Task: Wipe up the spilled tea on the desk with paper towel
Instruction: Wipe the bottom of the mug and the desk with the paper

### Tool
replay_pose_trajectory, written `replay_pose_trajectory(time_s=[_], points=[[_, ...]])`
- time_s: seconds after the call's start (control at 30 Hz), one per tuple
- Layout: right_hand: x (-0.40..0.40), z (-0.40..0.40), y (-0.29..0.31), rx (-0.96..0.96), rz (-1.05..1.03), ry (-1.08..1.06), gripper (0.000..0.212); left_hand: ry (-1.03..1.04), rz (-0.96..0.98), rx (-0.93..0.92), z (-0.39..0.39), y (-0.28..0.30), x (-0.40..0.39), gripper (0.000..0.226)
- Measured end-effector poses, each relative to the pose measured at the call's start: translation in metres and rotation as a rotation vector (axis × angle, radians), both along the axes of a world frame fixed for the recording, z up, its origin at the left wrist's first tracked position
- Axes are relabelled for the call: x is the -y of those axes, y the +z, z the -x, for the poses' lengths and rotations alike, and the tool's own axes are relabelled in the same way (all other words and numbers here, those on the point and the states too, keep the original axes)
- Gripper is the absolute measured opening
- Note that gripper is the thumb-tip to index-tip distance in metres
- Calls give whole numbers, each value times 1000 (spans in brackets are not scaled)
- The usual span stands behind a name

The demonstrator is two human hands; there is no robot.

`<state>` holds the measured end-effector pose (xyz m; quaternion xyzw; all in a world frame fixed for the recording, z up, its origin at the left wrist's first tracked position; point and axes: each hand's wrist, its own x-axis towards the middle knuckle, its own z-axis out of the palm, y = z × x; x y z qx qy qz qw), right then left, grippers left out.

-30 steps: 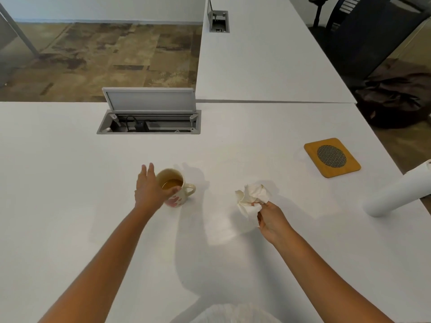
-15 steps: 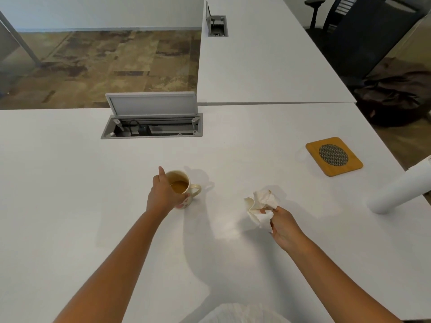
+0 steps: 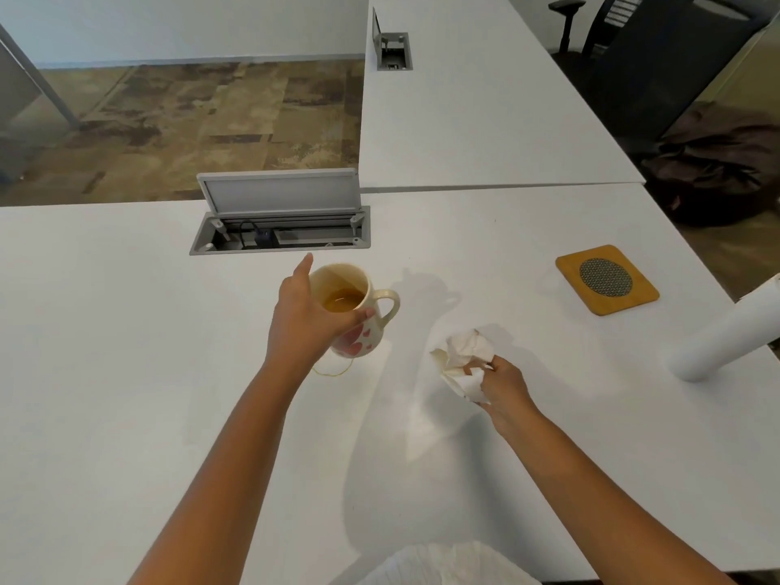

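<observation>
My left hand [image 3: 301,320] grips the cream ceramic mug with pink hearts [image 3: 358,314], lifted and tilted above the white worktop [image 3: 126,352]. A thin amber tea ring [image 3: 333,370] lies beneath it. My right hand [image 3: 502,384] pinches the crumpled, tea-stained white paper towel [image 3: 462,358] nearby.

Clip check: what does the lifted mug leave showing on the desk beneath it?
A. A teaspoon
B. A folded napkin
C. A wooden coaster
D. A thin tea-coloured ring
D: the left hand holds the mug tilted off the desk, and a thin tea ring lies below it.
</observation>
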<state>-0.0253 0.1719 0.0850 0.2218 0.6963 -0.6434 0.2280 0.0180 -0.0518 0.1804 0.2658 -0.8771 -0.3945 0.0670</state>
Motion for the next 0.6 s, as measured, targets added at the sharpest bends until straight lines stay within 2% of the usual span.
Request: replay_pose_trajectory(time_s=[0.13,0.2,0.43,0.6], points=[[24,-3,14,-104,-103,49,32,-52,76,-15,-1,13,-25,107],[34,-6,20,-137,-78,67,32,-84,119,-5,-1,14,-36,105],[34,-17,25,-73,160,99,19,-92,182,-16,2,14,-55,99],[33,-19,13,-16,116,87,16,-114,214,-18,-3,13,-65,99]])
